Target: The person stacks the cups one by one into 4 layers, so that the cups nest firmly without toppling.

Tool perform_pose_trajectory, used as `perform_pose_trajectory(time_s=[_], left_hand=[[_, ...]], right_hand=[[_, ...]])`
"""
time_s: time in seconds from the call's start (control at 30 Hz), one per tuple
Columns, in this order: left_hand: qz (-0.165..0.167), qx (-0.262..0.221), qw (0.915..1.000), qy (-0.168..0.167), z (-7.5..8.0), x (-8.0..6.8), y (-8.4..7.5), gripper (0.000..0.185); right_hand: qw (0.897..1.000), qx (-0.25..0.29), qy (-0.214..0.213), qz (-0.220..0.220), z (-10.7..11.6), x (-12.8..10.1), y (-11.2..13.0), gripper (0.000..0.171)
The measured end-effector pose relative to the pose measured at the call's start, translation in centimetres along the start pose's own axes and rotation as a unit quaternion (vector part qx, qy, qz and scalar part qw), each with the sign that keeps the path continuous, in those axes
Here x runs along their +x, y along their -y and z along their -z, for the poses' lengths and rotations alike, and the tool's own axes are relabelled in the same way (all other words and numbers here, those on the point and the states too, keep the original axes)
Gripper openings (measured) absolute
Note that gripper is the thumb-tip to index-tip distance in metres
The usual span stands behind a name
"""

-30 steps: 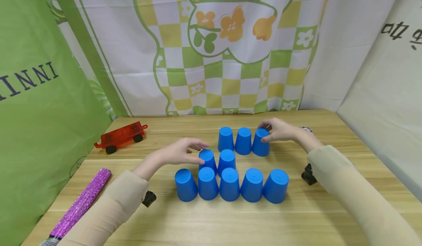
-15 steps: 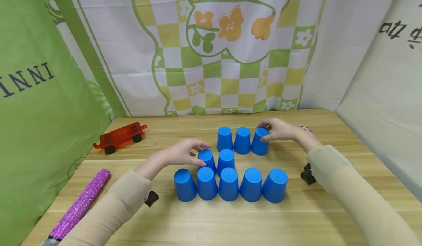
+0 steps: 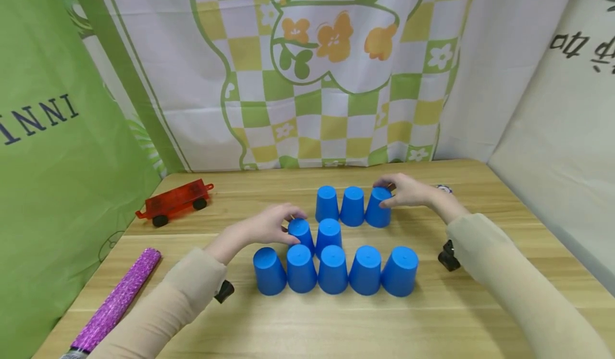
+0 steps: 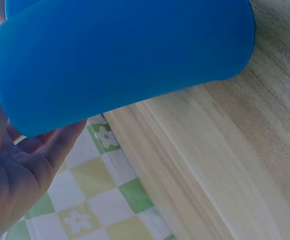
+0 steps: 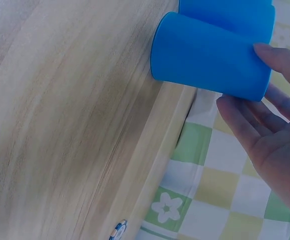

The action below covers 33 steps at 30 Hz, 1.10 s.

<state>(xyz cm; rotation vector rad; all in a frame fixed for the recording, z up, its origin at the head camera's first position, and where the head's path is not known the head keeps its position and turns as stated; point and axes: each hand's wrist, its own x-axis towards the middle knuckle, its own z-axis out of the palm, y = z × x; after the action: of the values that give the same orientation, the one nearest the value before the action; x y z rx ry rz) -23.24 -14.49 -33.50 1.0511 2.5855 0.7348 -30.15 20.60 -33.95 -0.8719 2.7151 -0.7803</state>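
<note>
Ten upturned blue cups (image 3: 333, 267) on table (image 3: 432, 316), hands (image 3: 269, 225) on 2.

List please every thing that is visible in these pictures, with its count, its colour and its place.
cups: ten, blue, upside down on the table in three rows; five in front, two in the middle, three at the back
toy wagon: one, red with black wheels, back left of the table
glitter stick: one, purple, front left of the table
small round object: one, colours unclear, behind the right wrist
table: one, light wood
backdrop cloths: green on the left, white with a green-yellow check and orange flowers behind, white on the right
left hand: grips the left cup of the middle row
right hand: grips the right cup of the back row
sleeves: two, beige
</note>
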Motion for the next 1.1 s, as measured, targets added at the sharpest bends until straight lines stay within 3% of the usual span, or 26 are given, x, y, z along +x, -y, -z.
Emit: perform_pose_trajectory(time_s=[0.67, 1.1], left_hand=[[0.017, -0.01, 0.9997, -0.013, -0.4, 0.4, 0.7, 0.039], [0.067, -0.008, 0.9966, -0.048, 3.1, 0.1, 1.5, 0.038]], right_hand=[[0.998, 0.047, -0.028, 0.014, 0.5, -2.4, -0.2, 0.055], [0.997, 0.044, -0.055, 0.015, 2.0, -6.1, 0.1, 0.049]])
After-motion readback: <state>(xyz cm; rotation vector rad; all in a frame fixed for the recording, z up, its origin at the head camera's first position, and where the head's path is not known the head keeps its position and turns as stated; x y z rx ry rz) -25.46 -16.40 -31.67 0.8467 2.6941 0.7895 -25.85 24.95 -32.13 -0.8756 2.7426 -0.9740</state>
